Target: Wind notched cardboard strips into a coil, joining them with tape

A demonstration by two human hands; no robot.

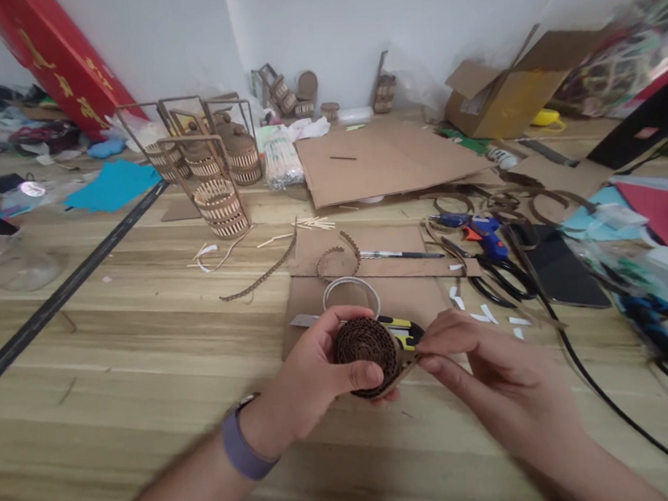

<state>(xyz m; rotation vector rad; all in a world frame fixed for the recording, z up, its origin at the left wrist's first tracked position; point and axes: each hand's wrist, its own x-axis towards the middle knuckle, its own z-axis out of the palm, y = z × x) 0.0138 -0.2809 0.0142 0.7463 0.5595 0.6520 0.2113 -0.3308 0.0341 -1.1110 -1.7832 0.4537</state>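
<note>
A thick round coil of brown corrugated cardboard strip (365, 353) is gripped by my left hand (317, 369), thumb across its face and fingers behind. My right hand (493, 377) pinches the loose end of that strip just to the right of the coil. Beyond the coil lies a yellow and black utility knife (404, 328), partly hidden by the coil and my left hand. A pale ring (350, 282), perhaps a tape roll, lies on the cardboard sheet (309, 297) past my left hand.
Small slatted baskets with tall handles (220, 207) stand at back left. A blue glue gun (486, 235), black-handled scissors (503, 279) and a phone (568, 268) lie at right. A black cable (582, 367) runs down the right side. An open cardboard box (523, 84) stands behind.
</note>
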